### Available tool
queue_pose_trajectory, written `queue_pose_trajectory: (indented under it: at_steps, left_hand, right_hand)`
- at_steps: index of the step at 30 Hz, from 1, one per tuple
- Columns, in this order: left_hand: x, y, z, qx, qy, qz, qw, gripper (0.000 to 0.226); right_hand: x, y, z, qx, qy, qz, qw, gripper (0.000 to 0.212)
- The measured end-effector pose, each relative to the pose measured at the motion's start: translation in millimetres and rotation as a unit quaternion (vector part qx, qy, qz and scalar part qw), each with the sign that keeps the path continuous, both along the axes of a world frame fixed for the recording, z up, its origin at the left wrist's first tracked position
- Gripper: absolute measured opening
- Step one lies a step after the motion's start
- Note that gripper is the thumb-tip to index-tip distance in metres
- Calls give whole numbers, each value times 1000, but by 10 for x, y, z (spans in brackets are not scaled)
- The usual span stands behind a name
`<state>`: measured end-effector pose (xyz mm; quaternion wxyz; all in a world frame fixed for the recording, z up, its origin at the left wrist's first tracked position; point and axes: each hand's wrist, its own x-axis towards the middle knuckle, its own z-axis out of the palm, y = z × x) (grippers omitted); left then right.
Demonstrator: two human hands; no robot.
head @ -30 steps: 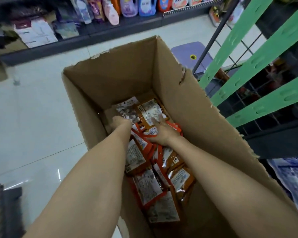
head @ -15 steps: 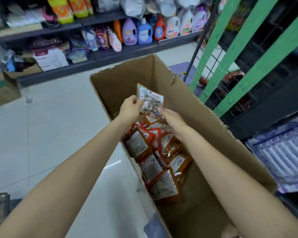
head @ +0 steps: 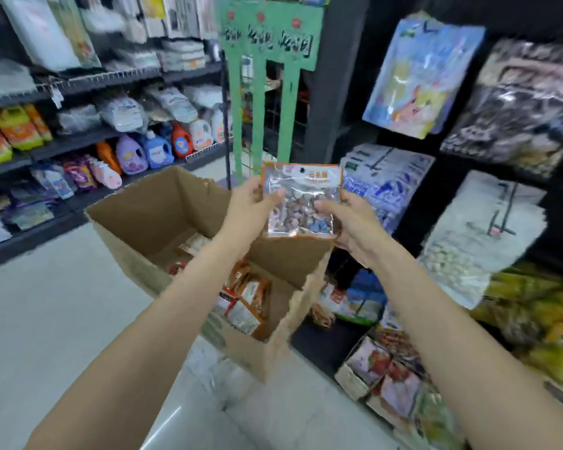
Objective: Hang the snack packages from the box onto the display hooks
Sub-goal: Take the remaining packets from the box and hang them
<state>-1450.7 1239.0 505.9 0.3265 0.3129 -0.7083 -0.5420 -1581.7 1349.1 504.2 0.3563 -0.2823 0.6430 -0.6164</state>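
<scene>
A clear snack package [head: 301, 199] with an orange top and a hang hole is held upright above the open cardboard box [head: 143, 222]. My left hand [head: 252, 203] pinches its left edge and my right hand [head: 348, 219] grips its right edge. Several orange snack packages [head: 246, 300] lie at the bottom of the box. Behind the package stands a green display rack [head: 267, 76] with vertical strips; its hooks are not clearly visible.
Shelves with detergent bottles [head: 156, 147] line the left side across a pale tiled floor [head: 46, 319]. Large bagged goods [head: 481, 235] hang on the dark wall at the right. Small boxes of packets [head: 384, 375] sit on the floor by the wall.
Both hands lifted one snack package out of the box and raised it towards the green rack. The view swung up from the box to the shelves.
</scene>
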Motion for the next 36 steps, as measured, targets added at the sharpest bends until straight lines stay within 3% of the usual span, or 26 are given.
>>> queue_pose_trajectory:
  at_steps: [3, 6, 15, 19, 26, 32, 36]
  left_hand:
    - [-435, 538, 269, -19, 22, -87, 996, 10]
    - [-908, 1123, 476, -8, 48, -147, 988, 12]
    - [-2275, 3165, 914, -67, 106, -223, 967, 6]
    - [-2826, 3885, 1055, -99, 136, -247, 954, 16]
    - [-3586, 4639, 1380, -97, 161, -223, 957, 9]
    - [-3870, 4765, 1474, -58, 161, -174, 970, 5]
    - [-3879, 4713, 1359, -30, 163, -162, 973, 4]
  right_hand:
    - [-294, 655, 283, -29, 27, -100, 994, 13]
    - [-600, 1383, 517, -12, 81, -155, 984, 14]
    - [-1476, 3586, 975, -59, 160, -276, 946, 22]
    - [-1849, 4295, 1178, -79, 189, -324, 924, 23]
    - [-2574, 4805, 1410, -127, 233, -398, 878, 3]
    - [-2943, 4836, 1445, -117, 242, -406, 873, 15]
    - [-2991, 4817, 1402, -87, 304, -373, 872, 4]
